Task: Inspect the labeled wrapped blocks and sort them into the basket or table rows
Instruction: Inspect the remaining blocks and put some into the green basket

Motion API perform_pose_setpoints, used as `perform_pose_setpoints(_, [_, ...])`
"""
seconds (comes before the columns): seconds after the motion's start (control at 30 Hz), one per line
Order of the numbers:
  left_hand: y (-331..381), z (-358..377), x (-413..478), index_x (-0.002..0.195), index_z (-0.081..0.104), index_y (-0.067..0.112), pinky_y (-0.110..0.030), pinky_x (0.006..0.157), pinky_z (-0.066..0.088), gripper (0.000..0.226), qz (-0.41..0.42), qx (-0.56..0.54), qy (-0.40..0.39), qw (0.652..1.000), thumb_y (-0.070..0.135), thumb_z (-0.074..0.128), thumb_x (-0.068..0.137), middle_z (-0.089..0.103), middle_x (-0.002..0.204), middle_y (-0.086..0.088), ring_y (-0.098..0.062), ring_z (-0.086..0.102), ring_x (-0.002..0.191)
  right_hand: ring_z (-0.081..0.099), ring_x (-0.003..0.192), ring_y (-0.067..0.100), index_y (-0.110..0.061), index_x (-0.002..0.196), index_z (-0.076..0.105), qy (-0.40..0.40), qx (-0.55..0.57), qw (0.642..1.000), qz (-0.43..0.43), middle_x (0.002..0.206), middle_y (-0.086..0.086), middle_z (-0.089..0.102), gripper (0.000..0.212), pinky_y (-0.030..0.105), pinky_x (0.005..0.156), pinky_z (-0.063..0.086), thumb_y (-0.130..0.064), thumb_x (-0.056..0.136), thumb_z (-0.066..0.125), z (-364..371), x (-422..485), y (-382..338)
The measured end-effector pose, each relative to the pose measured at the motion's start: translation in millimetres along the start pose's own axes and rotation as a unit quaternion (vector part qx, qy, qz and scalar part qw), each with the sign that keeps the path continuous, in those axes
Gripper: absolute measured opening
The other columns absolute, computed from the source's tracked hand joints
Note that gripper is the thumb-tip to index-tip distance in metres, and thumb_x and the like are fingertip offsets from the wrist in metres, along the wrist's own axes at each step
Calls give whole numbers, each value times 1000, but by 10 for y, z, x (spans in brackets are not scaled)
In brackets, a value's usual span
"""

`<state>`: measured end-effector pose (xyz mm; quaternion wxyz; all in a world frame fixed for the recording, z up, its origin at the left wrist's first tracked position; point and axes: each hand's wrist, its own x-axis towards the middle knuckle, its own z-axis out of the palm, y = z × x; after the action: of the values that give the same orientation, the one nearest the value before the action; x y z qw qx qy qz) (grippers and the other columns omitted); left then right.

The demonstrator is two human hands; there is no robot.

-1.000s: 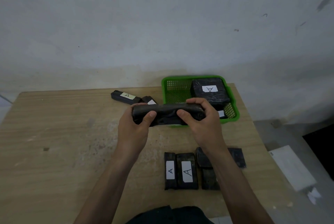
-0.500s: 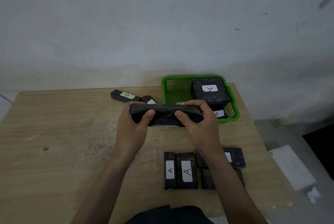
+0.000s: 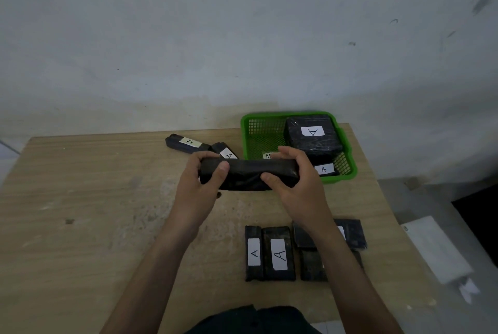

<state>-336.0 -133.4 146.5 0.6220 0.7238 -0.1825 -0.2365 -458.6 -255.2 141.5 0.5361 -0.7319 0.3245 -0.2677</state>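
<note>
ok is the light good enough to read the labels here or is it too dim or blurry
Head view: dim, flat light, no glare; the A labels on the near blocks and the big block in the basket read fine; the held block is dark, no label showing; the paper at the right edge is blurry.

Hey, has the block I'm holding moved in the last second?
No, not noticeably. The block overlaps the near left corner of the basket just as before; at most it has rolled slightly.
</note>
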Motion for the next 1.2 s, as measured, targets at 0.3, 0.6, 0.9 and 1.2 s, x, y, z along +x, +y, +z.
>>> perform_pose_setpoints(0.3, [-60, 73, -76, 80, 51, 17, -29, 72, 52, 23, -29, 1, 37, 999, 7, 72, 79, 62, 88, 1, -15, 60, 83, 65, 90, 19, -9, 95, 56, -45, 137, 977, 155, 100, 8, 61, 28, 31, 73, 60, -5, 77, 76, -20, 67, -13])
perform_pose_setpoints(0.6, [-95, 111, -114, 71, 42, 14, -31, 71, 55, 33, 42, 67, 93, 993, 4, 73, 75, 64, 92, 10, -3, 62, 86, 59, 82, 5, -20, 87, 52, 39, -2, 999, 23, 88, -8, 58, 33, 21, 72, 53, -11, 73, 81, 105, -30, 72])
perform_pose_setpoints(0.9, [-148, 147, -73, 88, 50, 19, -12, 72, 49, 27, 92, 95, 101, 986, 5, 71, 78, 61, 97, 2, -5, 60, 89, 58, 77, -8, -19, 89, 52, 63, 0, 998, -8, 85, -10, 59, 34, 8, 65, 48, -9, 73, 80, 130, -47, 65])
perform_pose_setpoints(1.2, [-142, 160, -99, 102, 51, 18, -7, 75, 46, 34, 137, 92, 92, 982, 4, 71, 78, 60, 101, 0, -3, 59, 90, 56, 81, -2, -15, 89, 53, 47, -6, 997, -66, 85, -9, 57, 33, 10, 69, 46, -8, 72, 81, 75, 0, 56])
